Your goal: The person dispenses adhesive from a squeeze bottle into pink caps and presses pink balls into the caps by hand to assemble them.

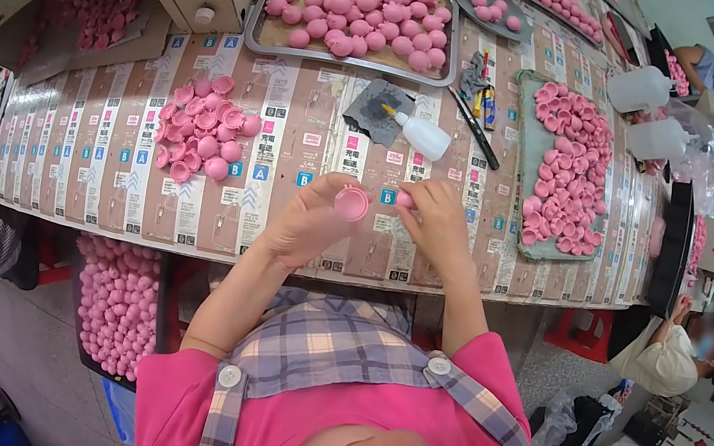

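While your left hand [303, 228] holds a pink cup [351, 205] near the middle of the frame, its round mouth faces up toward the camera, so you see into the hollow. The cup is pinched at its left side between thumb and fingers, and being round it shows no clear long axis. Just to its right, and a touch higher in the frame, your right hand [442, 228] has thumb and fingertips closed on a small pink piece [405, 200]. A narrow gap parts cup and piece; they do not touch. The piece is mostly covered by your fingers, so you cannot tell its full shape or which way it points.

Both hands are above the near edge of the patterned table [302, 103]. Above them in the frame, a white squeeze bottle [426, 138] lies on its side, its yellow tip pointing left over a dark gray sheet [364, 115]. To the left sits a loose pile of pink cups [204, 131]; to the right, a greenish tray [521, 161] holds many more. At the top, a metal tray [347, 65] holds round pink pieces.
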Available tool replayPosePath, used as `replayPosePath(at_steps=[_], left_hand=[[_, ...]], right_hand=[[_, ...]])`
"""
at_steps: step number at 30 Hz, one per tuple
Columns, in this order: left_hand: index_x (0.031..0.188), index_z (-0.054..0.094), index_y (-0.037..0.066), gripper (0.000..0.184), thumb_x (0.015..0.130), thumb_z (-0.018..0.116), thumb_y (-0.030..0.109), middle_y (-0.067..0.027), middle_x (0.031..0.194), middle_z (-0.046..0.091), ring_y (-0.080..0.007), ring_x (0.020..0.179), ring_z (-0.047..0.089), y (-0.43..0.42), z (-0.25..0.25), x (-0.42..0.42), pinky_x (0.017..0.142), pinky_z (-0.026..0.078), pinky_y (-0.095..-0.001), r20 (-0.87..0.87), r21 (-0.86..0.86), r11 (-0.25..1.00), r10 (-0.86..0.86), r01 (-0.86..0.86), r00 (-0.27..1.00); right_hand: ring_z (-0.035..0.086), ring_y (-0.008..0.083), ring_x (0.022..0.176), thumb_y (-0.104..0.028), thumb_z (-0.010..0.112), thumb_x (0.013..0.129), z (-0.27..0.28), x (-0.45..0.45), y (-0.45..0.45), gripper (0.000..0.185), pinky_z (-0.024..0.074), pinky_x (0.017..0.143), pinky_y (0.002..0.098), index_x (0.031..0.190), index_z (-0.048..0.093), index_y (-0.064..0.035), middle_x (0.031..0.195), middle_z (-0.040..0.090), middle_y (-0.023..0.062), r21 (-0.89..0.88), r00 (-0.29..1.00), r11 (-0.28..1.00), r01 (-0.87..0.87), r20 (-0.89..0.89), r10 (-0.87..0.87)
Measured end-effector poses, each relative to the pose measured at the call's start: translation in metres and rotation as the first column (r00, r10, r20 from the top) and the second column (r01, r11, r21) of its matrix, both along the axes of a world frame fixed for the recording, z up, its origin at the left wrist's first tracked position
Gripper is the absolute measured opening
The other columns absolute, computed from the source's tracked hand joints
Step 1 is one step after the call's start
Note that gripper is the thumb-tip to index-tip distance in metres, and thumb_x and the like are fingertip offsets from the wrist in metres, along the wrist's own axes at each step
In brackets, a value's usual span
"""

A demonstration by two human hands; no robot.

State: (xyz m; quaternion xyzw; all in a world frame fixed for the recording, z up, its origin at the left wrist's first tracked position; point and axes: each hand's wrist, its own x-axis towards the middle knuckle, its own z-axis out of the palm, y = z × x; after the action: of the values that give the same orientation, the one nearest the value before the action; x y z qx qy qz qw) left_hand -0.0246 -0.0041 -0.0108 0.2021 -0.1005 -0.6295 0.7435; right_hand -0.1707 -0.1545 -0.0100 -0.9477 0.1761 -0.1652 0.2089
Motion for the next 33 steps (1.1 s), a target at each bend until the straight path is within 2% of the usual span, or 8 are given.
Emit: replayPosePath(at_steps=[2,6,12,15,18,21,24,33], left_hand=[[0.105,0.05,0.005,0.038,0.071,0.065,0.007,-0.0091,0.104,0.053,-0.0201,0.088,0.053,-0.001,0.002,-0.002,0.075,0.045,-0.0315,0.515,-0.078,0.979,0.202,-0.189,0.833],[0.101,0.051,0.005,0.037,0.067,0.064,-0.004,-0.0107,0.101,0.055,-0.0232,0.093,0.054,0.0,0.022,0.009,0.079,0.044,-0.0309,0.955,-0.296,0.911,0.286,-0.288,-0.076],[0.094,0.053,0.005,0.034,0.063,0.065,-0.006,-0.0109,0.096,0.057,-0.0253,0.09,0.056,-0.001,0.003,0.018,0.075,0.045,-0.0326,0.871,-0.472,0.789,0.347,-0.393,-0.348],[0.091,0.053,0.003,0.029,0.065,0.062,-0.006,-0.0108,0.094,0.058,-0.0261,0.08,0.058,-0.009,-0.013,0.032,0.068,0.048,-0.0322,0.884,-0.238,0.941,0.107,-0.239,-0.455],[0.092,0.053,0.002,0.022,0.071,0.059,-0.004,-0.0106,0.095,0.058,-0.022,0.084,0.059,-0.008,-0.008,0.039,0.07,0.048,-0.03,0.836,-0.293,0.943,0.173,-0.158,-0.521],[0.096,0.052,0.001,0.022,0.075,0.057,0.0,-0.0094,0.098,0.057,-0.017,0.09,0.056,-0.007,0.018,0.035,0.076,0.046,-0.0289,0.973,-0.101,0.934,0.165,-0.341,0.163],[0.102,0.051,0.001,0.028,0.074,0.057,0.0,-0.0091,0.102,0.056,-0.0145,0.096,0.053,-0.001,0.016,0.031,0.083,0.042,-0.0278,0.609,-0.068,0.963,0.247,-0.26,0.754],[0.106,0.048,0.001,0.039,0.074,0.064,0.017,-0.0137,0.104,0.055,-0.0205,0.095,0.054,-0.003,0.009,0.01,0.082,0.046,-0.0348,0.387,0.026,0.99,0.12,-0.141,0.914]], right_hand=[[0.05,0.0256,0.077,-0.008,0.062,0.066,0.001,0.0,0.0,0.022,0.0396,0.068,0.0341,0.087,0.056,-0.0041,0.078,0.052,0.0081,0.009,1.0,1.0,0.009,0.013,-0.009],[0.05,0.0255,0.078,-0.008,0.063,0.066,0.004,-0.001,0.002,0.022,0.0396,0.069,0.0335,0.087,0.057,-0.0039,0.079,0.053,0.0083,0.023,0.999,0.999,0.037,0.031,-0.037],[0.05,0.0251,0.079,-0.009,0.064,0.065,0.005,-0.002,0.002,0.023,0.0398,0.069,0.0331,0.087,0.057,-0.0036,0.08,0.053,0.0083,0.045,0.997,0.997,0.055,0.043,-0.057],[0.051,0.0251,0.078,-0.009,0.064,0.065,0.005,-0.003,0.003,0.023,0.0399,0.069,0.033,0.086,0.057,-0.0033,0.08,0.054,0.0082,0.037,0.997,0.998,0.055,0.057,-0.057],[0.051,0.0251,0.077,-0.009,0.064,0.065,0.007,0.001,-0.001,0.023,0.04,0.068,0.033,0.086,0.057,-0.0032,0.079,0.054,0.0082,0.045,0.995,0.997,0.062,0.075,-0.065],[0.051,0.0251,0.078,-0.009,0.064,0.065,0.004,-0.003,0.002,0.024,0.0403,0.068,0.0331,0.087,0.058,-0.0035,0.081,0.054,0.0084,0.055,0.996,0.996,0.064,0.06,-0.067],[0.051,0.0253,0.079,-0.008,0.064,0.065,-0.007,-0.002,0.001,0.025,0.0406,0.068,0.0331,0.09,0.058,-0.0045,0.083,0.053,0.0087,0.037,0.999,0.998,0.048,0.011,-0.048],[0.05,0.0242,0.077,-0.011,0.064,0.068,-0.01,-0.003,0.001,0.028,0.0413,0.064,0.0323,0.095,0.059,-0.0093,0.083,0.05,0.0093,0.026,0.999,0.999,0.02,-0.036,-0.019]])
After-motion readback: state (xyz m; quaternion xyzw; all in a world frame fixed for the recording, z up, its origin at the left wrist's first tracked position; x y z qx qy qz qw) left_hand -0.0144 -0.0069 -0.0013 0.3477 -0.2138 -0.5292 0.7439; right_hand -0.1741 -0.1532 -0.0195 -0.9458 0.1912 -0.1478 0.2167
